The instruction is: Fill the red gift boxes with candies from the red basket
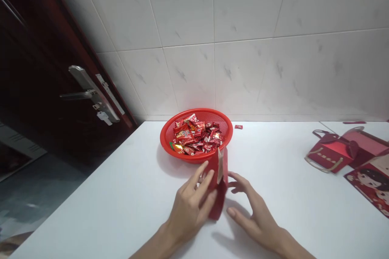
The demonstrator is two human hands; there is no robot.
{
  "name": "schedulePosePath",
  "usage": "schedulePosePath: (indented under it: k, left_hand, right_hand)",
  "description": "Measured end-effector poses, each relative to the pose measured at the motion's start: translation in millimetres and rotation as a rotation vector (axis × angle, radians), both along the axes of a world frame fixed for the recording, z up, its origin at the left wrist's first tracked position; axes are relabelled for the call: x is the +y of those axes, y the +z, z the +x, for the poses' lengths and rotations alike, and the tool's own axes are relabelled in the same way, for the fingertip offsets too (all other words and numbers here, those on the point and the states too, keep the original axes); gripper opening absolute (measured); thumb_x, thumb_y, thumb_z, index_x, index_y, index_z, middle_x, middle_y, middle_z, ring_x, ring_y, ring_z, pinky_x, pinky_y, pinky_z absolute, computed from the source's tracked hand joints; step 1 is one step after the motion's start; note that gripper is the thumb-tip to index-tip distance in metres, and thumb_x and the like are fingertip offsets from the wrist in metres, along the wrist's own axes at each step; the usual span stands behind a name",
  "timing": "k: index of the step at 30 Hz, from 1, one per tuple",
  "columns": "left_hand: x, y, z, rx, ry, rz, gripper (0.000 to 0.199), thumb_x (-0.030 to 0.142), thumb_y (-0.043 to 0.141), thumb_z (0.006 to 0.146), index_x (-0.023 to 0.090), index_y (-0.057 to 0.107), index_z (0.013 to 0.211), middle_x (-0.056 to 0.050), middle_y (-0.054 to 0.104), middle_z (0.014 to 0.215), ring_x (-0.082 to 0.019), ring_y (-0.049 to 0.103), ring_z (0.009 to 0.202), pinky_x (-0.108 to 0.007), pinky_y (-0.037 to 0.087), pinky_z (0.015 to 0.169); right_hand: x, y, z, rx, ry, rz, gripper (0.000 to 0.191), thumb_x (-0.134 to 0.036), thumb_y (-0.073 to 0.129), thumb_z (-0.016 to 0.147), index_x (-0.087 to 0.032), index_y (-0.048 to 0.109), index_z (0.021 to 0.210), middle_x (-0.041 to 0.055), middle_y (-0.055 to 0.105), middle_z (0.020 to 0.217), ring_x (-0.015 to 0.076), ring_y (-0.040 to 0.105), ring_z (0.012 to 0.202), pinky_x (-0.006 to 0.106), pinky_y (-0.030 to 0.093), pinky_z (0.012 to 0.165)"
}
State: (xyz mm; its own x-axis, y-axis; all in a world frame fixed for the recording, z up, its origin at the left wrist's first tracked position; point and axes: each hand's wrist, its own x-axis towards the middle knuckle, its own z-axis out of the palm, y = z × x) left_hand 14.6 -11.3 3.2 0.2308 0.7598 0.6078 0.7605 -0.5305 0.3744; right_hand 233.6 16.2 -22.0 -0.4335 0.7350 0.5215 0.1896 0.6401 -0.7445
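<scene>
A small red paper candy box (218, 198) stands slightly tilted on the white table, its narrow side facing me and a pale inner edge showing at the top. My left hand (193, 198) is on the box's left side, fingers and thumb pressed against it; some fingertips are hidden. At the right of the box my right hand (253, 212) is open, thumb apart from the fingers, its fingertips close to the box wall. Just behind the box is a red plastic basket (165, 139) holding many wrapped candies (197, 135).
On the right lie a red gift box with rope handles (330, 153), another opened box (369, 143) and a flat printed red card (369, 186). One small red packet (238, 126) lies near the tiled wall (243, 77). A dark door (51, 68) stands at left.
</scene>
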Motion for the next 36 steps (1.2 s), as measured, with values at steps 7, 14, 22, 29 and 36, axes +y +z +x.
schedulePosePath:
  k: [7, 14, 22, 29, 36]
  left_hand:
    - [-2, 4.1, 6, 0.005, -0.144, -0.006, 0.042, 0.028, 0.051, 0.097, 0.019, 0.058, 0.137, -0.02, 0.031, 0.159, -0.03, 0.059, 0.118, -0.047, 0.054, 0.096]
    - [20, 32.7, -6, -0.016, -0.033, 0.075, 0.025, 0.019, 0.052, 0.096, 0.02, 0.071, 0.113, -0.015, 0.038, 0.156, -0.034, 0.042, 0.139, -0.054, 0.039, 0.11]
    - [25, 32.2, -18, -0.415, -0.124, -0.128, 0.02, 0.022, 0.063, 0.091, 0.021, 0.07, 0.109, -0.007, 0.068, 0.099, -0.018, 0.067, 0.088, -0.029, 0.057, 0.077]
    - [25, 20.1, -34, -0.563, -0.117, -0.303, 0.04, 0.031, 0.073, 0.084, 0.024, 0.07, 0.123, -0.008, 0.07, 0.11, -0.024, 0.067, 0.104, -0.032, 0.058, 0.087]
    - [37, 32.3, -63, -0.378, -0.083, -0.49, 0.047, 0.044, 0.069, 0.088, 0.031, 0.065, 0.133, -0.008, 0.064, 0.137, -0.03, 0.058, 0.128, -0.044, 0.049, 0.107]
  right_hand:
    - [-1, 8.1, -7, 0.231, 0.067, -0.211, 0.055, -0.055, 0.056, 0.093, -0.025, 0.049, 0.139, 0.0121, 0.062, 0.132, 0.0283, 0.064, 0.116, 0.036, 0.056, 0.094]
    - [13, 26.4, -21, 0.355, -0.012, -0.494, 0.034, -0.047, 0.047, 0.1, -0.023, 0.069, 0.108, 0.0068, 0.071, 0.108, 0.0228, 0.064, 0.098, 0.03, 0.052, 0.086]
    - [28, 34.0, -51, 0.565, -0.01, -0.704, 0.036, -0.051, 0.057, 0.09, -0.019, 0.063, 0.076, 0.0029, 0.061, 0.075, 0.0187, 0.054, 0.071, 0.028, 0.044, 0.064]
    - [43, 41.9, -76, 0.555, -0.077, -0.697, 0.05, -0.059, 0.063, 0.084, -0.02, 0.043, 0.06, -0.0028, 0.04, 0.062, 0.0128, 0.036, 0.061, 0.026, 0.034, 0.059]
    - [63, 37.6, -72, 0.59, -0.03, -0.698, 0.045, -0.057, 0.056, 0.09, -0.02, 0.057, 0.064, 0.001, 0.056, 0.067, 0.0176, 0.05, 0.068, 0.029, 0.045, 0.069]
